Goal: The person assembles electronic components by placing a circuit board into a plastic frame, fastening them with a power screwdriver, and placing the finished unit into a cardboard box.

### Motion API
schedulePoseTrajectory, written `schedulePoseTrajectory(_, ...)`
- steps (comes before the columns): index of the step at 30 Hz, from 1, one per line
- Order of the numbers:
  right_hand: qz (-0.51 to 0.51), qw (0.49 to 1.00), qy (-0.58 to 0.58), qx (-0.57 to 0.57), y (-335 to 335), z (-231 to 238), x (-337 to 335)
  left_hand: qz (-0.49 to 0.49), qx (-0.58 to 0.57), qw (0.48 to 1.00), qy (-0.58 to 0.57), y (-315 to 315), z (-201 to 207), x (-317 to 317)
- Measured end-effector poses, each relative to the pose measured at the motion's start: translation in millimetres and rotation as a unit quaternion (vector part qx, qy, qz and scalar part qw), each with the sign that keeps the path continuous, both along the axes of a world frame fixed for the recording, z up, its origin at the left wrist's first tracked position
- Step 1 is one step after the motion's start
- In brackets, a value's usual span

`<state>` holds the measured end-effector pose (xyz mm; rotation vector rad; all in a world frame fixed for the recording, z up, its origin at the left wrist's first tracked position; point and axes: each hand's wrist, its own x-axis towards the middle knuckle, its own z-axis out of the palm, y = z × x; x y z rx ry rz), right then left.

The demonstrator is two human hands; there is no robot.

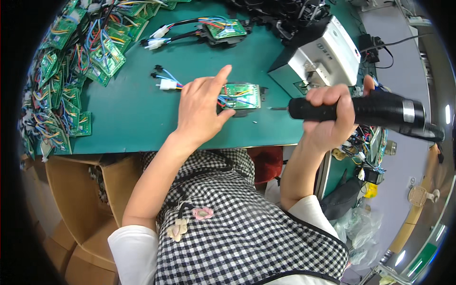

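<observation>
Pinning the circuit board (242, 96) under my left hand (202, 107), my right hand (330, 114) grips the screwdriver (361, 111) level, tip seemingly just right of it.

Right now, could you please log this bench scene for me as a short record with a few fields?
Surface: green work mat
Left hand: pressing down on a green circuit board with coloured wires
Right hand: gripping a black electric screwdriver, held level, bit pointing at the board
Left of mat: heap of similar wired boards
Far side: one more wired board; a white box-shaped device
Below bench: cardboard box
</observation>
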<state>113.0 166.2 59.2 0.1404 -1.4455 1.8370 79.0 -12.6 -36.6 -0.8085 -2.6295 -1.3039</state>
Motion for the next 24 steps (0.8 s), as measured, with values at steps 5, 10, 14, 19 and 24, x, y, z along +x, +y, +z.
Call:
schedulePoseTrajectory(5,0.06,0.998,0.029,-0.015,-46,-20,1,0.015,-0.011,1.0,0.007,3,-1,3)
schedulePoseTrajectory(10,0.096,0.995,-0.01,0.015,-57,-31,-2,0.01,0.009,0.999,0.041,6,0,3)
schedulePoseTrajectory(14,0.095,0.994,-0.034,0.03,-59,-34,-4,0.01,0.003,0.999,0.038,6,1,4)
schedulePoseTrajectory(19,0.103,0.992,-0.052,0.043,-58,-32,-9,0.011,-0.004,0.999,0.04,6,2,4)
schedulePoseTrajectory(24,0.102,0.992,-0.061,0.041,-59,-33,-11,0.007,-0.005,0.999,0.035,6,1,4)
